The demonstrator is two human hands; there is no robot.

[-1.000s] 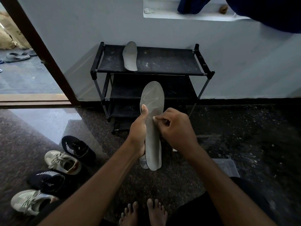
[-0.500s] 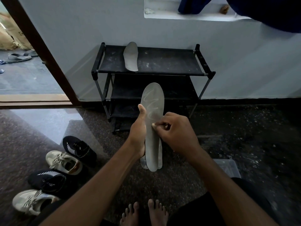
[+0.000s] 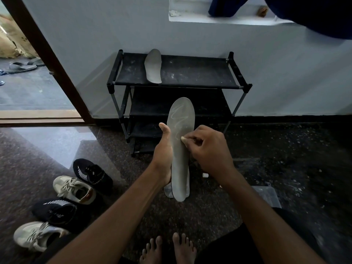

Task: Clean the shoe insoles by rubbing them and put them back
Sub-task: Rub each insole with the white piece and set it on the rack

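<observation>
While your left hand (image 3: 163, 155) grips the grey insole (image 3: 180, 149) upright, its long axis runs vertically, toe end up toward the black shoe rack (image 3: 112, 73). Pale zigzag streaks mark its surface. Your right hand (image 3: 207, 151) pinches a small white piece (image 3: 183, 138) against it, above dark speckled floor (image 3: 285, 149).

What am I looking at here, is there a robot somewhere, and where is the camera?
No robot: these are a person's own arms, filmed by one camera worn on the head, looking down. The left hand grips a grey insole; a second insole seems tucked behind it. The right hand pinches a small pale bit, too small to identify, against the insole's face, which carries pale squiggles. A third insole lies on the black shoe rack. Four shoes sit on the floor, left; bare feet below.
</observation>
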